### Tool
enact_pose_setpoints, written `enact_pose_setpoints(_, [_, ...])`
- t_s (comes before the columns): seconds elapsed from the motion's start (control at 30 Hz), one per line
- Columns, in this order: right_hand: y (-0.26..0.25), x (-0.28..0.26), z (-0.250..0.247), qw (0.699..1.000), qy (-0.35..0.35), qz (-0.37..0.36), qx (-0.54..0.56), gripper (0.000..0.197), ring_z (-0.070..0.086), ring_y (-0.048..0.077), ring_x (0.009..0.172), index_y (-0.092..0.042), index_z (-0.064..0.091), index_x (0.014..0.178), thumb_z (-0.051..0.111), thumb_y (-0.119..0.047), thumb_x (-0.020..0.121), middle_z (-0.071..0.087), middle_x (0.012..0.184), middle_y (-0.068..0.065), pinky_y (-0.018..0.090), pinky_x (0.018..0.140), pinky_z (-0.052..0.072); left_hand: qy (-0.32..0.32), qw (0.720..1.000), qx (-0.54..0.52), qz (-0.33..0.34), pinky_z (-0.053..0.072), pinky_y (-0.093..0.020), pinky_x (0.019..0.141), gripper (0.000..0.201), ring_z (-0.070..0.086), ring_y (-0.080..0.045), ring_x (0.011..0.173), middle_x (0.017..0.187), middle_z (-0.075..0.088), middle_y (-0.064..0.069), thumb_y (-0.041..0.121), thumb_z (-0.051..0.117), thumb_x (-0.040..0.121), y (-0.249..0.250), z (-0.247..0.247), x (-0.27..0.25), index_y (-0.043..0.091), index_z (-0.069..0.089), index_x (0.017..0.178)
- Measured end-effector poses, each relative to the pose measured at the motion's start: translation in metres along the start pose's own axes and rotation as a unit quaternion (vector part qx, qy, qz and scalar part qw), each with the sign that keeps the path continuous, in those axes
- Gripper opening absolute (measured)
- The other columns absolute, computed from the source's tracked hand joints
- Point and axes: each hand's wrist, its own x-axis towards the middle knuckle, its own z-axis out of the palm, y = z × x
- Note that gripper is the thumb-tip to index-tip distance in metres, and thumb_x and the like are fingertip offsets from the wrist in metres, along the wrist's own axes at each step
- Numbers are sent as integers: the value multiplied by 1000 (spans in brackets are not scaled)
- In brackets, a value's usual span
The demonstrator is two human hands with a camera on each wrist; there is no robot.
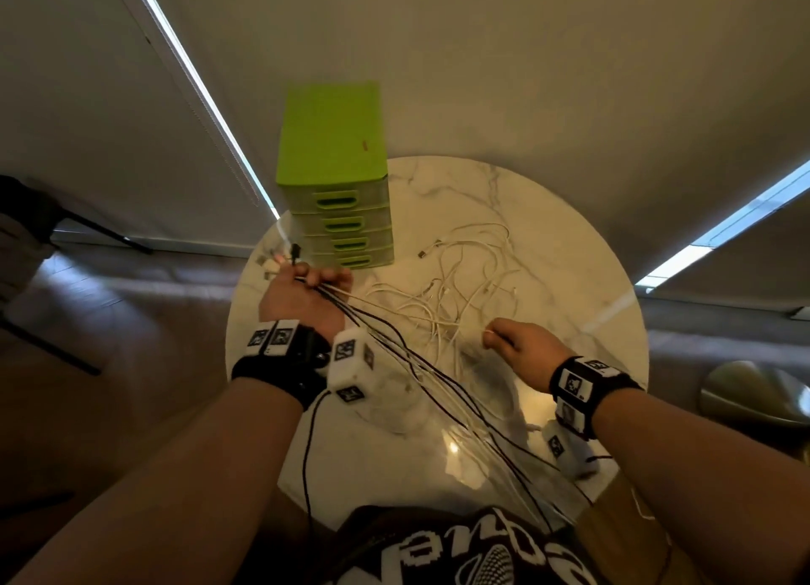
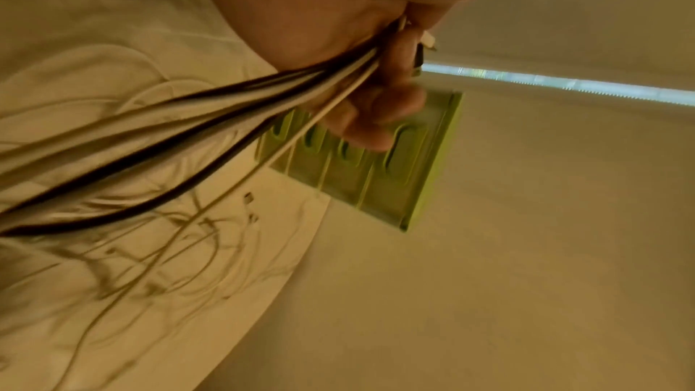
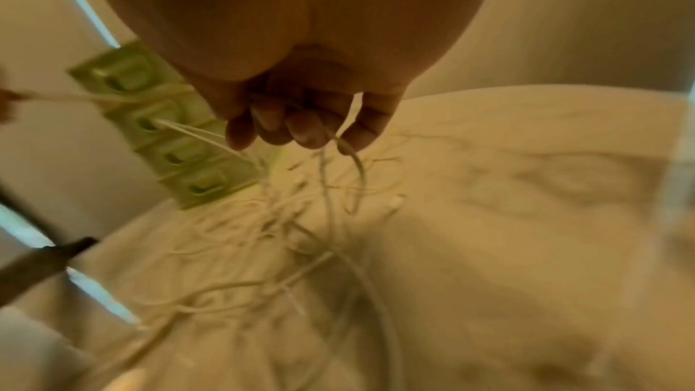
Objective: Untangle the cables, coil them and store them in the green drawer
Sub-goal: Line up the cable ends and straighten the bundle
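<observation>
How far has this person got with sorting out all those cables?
Early on. Done: the left hand grips a gathered bundle of black and white cables by their ends. In hand: the right hand pinches one white cable from the tangle on the table. Left: coiling, and storing in the green drawer unit, whose drawers look closed.

Black and white cable bundle (image 1: 442,378): far ends drop past my table's near edge, unseen. Plug tips above my left hand (image 1: 302,297): too small to identify. Loose white cable tangle (image 3: 270,219): smeared by blur in my right wrist view, strands uncountable.
</observation>
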Motion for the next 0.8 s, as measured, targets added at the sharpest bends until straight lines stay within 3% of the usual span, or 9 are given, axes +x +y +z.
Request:
enact_pose_setpoints(0.1, [39, -6, -14, 996, 3, 86, -8, 23, 61, 24, 87, -29, 63, 93, 45, -38, 106, 63, 83, -6, 34, 75, 44, -27, 999, -22, 20, 29, -18, 45, 47, 30, -9, 41, 52, 32, 8, 42, 33, 107, 27, -6, 8, 22, 44, 66])
enact_pose_setpoints(0.2, [45, -4, -33, 993, 38, 110, 9, 27, 62, 28, 91, -27, 65, 92, 46, -42, 104, 68, 93, 5, 40, 84, 49, -23, 999, 16, 31, 22, -21, 40, 46, 25, -8, 41, 53, 31, 9, 43, 35, 106, 37, -12, 10, 22, 45, 66])
enact_pose_setpoints(0.27, [24, 4, -48, 994, 68, 69, 43, 27, 61, 24, 87, -24, 65, 89, 49, -43, 99, 67, 89, 3, 40, 81, 48, -23, 997, 58, 47, 21, -22, 40, 37, 23, -8, 43, 55, 30, 9, 38, 44, 102, 30, -10, 6, 23, 47, 68])
enact_pose_setpoints(0.37, [-34, 13, -74, 983, 90, -33, 156, 33, 51, 12, 68, -16, 63, 81, 44, -42, 79, 57, 70, -8, 35, 70, 41, -42, 985, 154, 69, 20, -24, 38, 20, 20, -9, 46, 57, 28, 8, 30, 61, 94, 6, 2, -8, 23, 53, 77])
enact_pose_setpoints(0.47, [-94, 15, -92, 973, 77, -106, 188, 30, 44, 12, 62, -11, 64, 78, 40, -29, 84, 47, 64, -8, 34, 65, 37, -111, 960, 249, 68, 17, -23, 40, 21, 18, -8, 46, 58, 26, 7, 36, 62, 98, -19, 24, -28, 16, 66, 101])
enact_pose_setpoints(0.57, [-138, 10, -102, 980, 30, -143, 131, 27, 45, 9, 61, -17, 67, 78, 44, -29, 87, 47, 61, -11, 34, 64, 39, -220, 920, 318, 62, 18, -19, 40, 28, 19, -7, 44, 57, 26, 7, 36, 63, 97, -38, 40, -44, 17, 67, 117])
enact_pose_setpoints(0.67, [-155, 5, -104, 979, 4, -166, 119, 25, 42, 10, 55, -17, 68, 80, 48, -25, 92, 47, 61, -8, 33, 60, 38, -291, 874, 385, 58, 20, -18, 42, 30, 22, -8, 42, 62, 30, -4, 32, 65, 89, -46, 47, -53, 17, 66, 116])
enact_pose_setpoints(0.73, [-154, 2, -101, 977, 7, -181, 113, 24, 46, 15, 59, -18, 68, 81, 49, -19, 96, 51, 65, 3, 36, 62, 41, -301, 863, 401, 60, 20, -19, 42, 28, 24, -9, 41, 64, 31, -6, 29, 64, 89, -45, 47, -55, 14, 62, 113])
enact_pose_setpoints(0.8, [-149, 1, -95, 978, 6, -186, 92, 24, 54, 21, 68, -23, 68, 82, 50, -24, 99, 59, 74, 9, 39, 69, 46, -309, 855, 412, 67, 19, -20, 43, 19, 22, -10, 41, 63, 28, -5, 19, 59, 91, -43, 45, -56, 13, 56, 109])
